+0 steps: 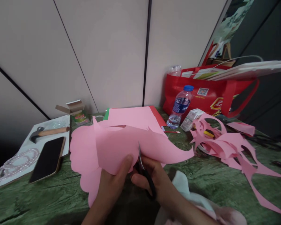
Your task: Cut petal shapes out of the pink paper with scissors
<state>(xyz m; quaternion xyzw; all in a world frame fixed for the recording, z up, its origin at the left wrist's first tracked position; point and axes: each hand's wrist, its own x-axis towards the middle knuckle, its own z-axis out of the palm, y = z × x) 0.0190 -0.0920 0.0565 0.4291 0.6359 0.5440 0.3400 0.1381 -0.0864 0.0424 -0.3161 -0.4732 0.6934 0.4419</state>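
A curved sheet of pink paper (121, 140) is held up in the middle of the head view. My left hand (118, 175) grips its lower edge, thumb on the near face and the other fingers hidden behind it. In my right hand (154, 175) is a pair of scissors (145, 176) with dark handles, fingers closed round them. The blades reach up into the paper, and a strip of it curls away to the right. Below and left of the sheet lies pink paper with a scalloped edge (83, 150).
Pink offcuts (231, 147) heap on the right. Behind stand a water bottle (180, 106), a small white box (192, 118) and a red bag (201, 90). On the left lie a phone (49, 159), a hammer (49, 132) and beaded strands (16, 164). Stacked coloured paper (133, 115) rests behind.
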